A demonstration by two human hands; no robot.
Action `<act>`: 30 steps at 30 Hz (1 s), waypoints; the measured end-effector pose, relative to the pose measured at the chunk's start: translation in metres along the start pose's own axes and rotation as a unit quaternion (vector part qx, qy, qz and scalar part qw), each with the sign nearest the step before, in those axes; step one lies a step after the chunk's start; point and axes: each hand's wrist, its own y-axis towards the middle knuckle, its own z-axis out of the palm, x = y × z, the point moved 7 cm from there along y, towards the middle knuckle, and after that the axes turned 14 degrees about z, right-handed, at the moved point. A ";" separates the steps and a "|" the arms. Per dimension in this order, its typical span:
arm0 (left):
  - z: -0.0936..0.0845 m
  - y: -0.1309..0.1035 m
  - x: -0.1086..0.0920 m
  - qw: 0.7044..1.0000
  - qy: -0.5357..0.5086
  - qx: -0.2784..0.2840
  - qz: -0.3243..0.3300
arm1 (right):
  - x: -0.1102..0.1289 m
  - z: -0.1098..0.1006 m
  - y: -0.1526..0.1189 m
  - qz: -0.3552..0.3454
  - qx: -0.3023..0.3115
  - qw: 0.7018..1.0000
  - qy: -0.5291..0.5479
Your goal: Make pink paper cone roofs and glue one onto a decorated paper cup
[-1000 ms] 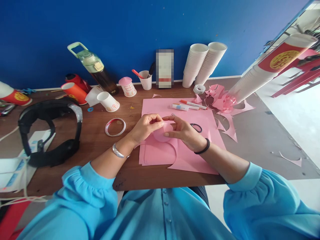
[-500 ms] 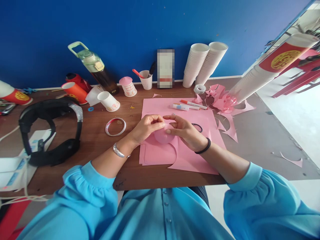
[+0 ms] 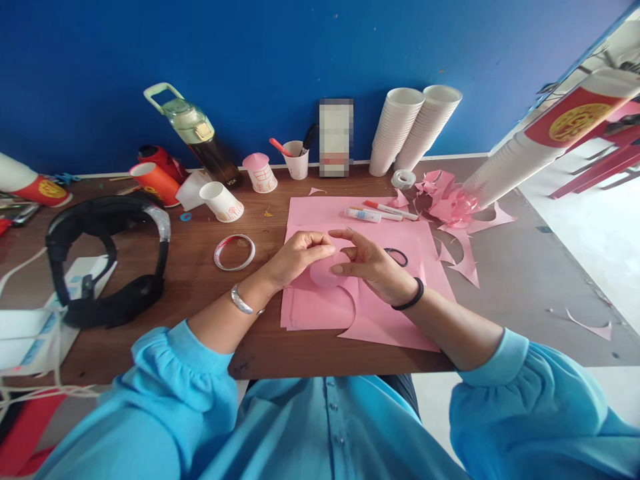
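Over the pink paper sheets (image 3: pixel 320 310), a small pink paper circle (image 3: pixel 327 272) is held between my two hands. My left hand (image 3: pixel 300 257), with a silver bangle on its wrist, pinches the circle's upper edge between thumb and bent fingers. On the opposite side, my right hand (image 3: pixel 367 263) has its thumb against the circle; the fingers curl behind, with the index finger stretched toward the left hand. Scissors (image 3: pixel 397 257) with a dark handle lie partly hidden beyond my right hand. A glue stick (image 3: pixel 363 215) and markers (image 3: pixel 390 211) rest on the sheet's far part.
A tape roll (image 3: pixel 234 253), a drawn-on paper cup (image 3: pixel 223 202) and a pink-roofed cup (image 3: pixel 260 173) stand left. Behind are a bottle (image 3: pixel 200 133), a pen cup (image 3: pixel 297 161) and cup stacks (image 3: pixel 397 130). Paper scraps (image 3: pixel 463 253) lie right, a black headset (image 3: pixel 107 267) far left.
The view has shifted slightly, so the table's things appear a little further right. Both hands keep nearly the same grip on the pink circle; the fingers have moved only slightly.
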 end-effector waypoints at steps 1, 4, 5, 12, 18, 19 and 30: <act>-0.001 0.000 0.001 1.000 -0.006 -0.005 -0.007 | 0.000 0.000 0.000 -0.003 -0.001 1.000 0.001; -0.001 -0.002 0.002 0.999 -0.023 -0.011 -0.030 | 0.000 -0.002 0.000 -0.008 -0.008 1.000 0.001; 0.000 -0.002 0.002 0.999 -0.024 -0.005 -0.033 | 0.000 -0.002 0.000 -0.009 -0.011 1.000 0.000; 0.007 -0.001 0.002 0.999 -0.013 0.026 -0.042 | -0.002 -0.003 -0.001 -0.008 -0.037 0.999 -0.037; 0.004 0.000 -0.001 0.999 0.025 0.021 -0.024 | -0.002 -0.004 0.001 -0.025 -0.040 0.997 -0.066; 0.004 -0.001 -0.002 0.999 0.030 0.021 -0.021 | -0.002 -0.004 0.000 -0.027 -0.041 0.996 -0.070; 0.003 -0.001 -0.005 0.999 -0.032 0.027 -0.010 | 0.005 -0.014 -0.002 -0.059 -0.115 0.991 -0.028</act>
